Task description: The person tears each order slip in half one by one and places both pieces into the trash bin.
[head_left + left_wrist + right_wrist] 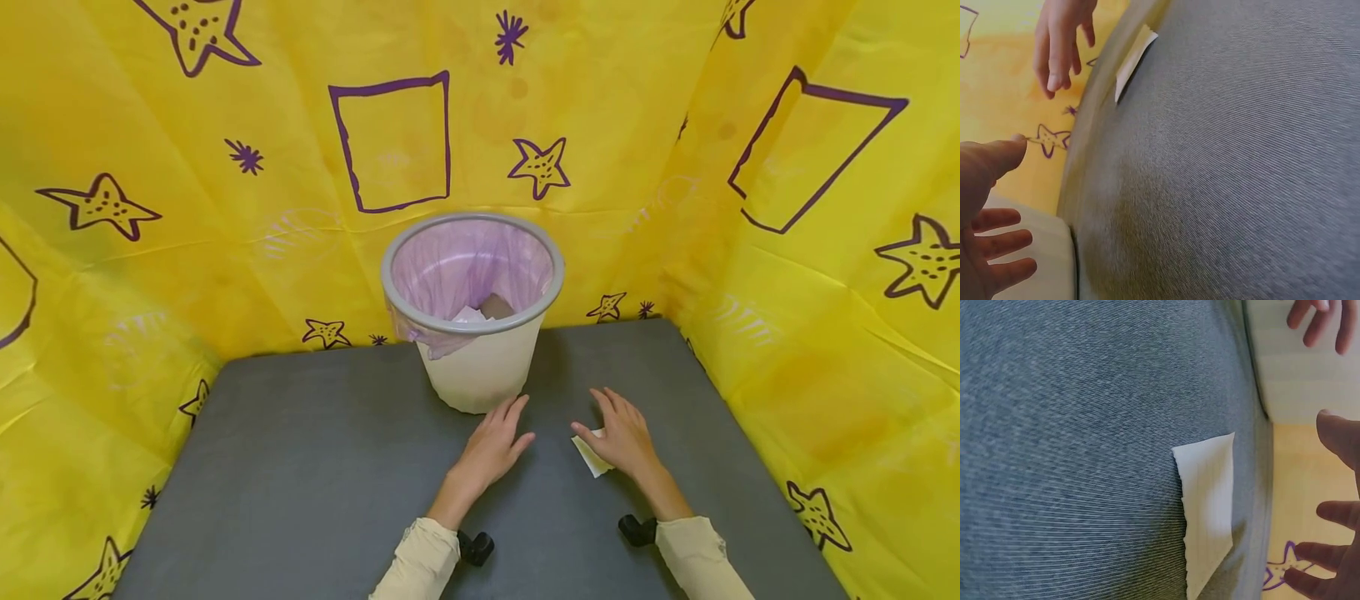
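Note:
A pale bin (480, 367) with a grey rim and a thin purple liner stands at the back of the grey table. Inside it lie crumpled white paper (470, 315) and a brown piece (497, 307). My left hand (491, 446) hovers in front of the bin's base, fingers loosely extended and holding nothing. To its right, my right hand (621, 433) is spread above a small torn piece of paper (592, 457), partly covering it in the head view. In the right wrist view the paper (1207, 506) lies on the cloth below the fingers, apart from them.
Grey cloth covers the table (315, 467). Yellow fabric walls (300, 167) with purple stars and outlined shapes enclose it at the back and both sides. Black wrist devices (476, 548) sit at both cuffs.

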Demonstrator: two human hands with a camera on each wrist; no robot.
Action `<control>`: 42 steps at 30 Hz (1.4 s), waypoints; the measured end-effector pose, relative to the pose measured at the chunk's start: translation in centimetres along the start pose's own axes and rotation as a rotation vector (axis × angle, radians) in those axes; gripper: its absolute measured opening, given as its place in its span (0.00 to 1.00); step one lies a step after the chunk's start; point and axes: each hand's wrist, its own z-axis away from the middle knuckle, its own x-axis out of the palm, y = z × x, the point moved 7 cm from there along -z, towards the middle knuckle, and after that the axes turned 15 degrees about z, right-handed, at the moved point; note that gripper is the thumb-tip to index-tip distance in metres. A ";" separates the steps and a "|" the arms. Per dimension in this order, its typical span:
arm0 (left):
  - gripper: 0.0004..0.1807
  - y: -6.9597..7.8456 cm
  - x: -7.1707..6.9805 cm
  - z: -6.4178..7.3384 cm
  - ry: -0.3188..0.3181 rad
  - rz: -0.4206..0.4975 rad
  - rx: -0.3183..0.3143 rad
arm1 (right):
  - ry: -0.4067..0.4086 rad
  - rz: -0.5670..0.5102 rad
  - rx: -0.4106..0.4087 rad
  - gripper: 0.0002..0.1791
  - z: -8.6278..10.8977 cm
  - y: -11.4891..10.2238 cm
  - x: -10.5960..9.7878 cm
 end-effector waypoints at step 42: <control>0.10 2.4 8.7 -6.8 -0.182 -0.069 -0.053 | 0.082 -0.056 -0.152 0.16 1.3 -1.2 1.2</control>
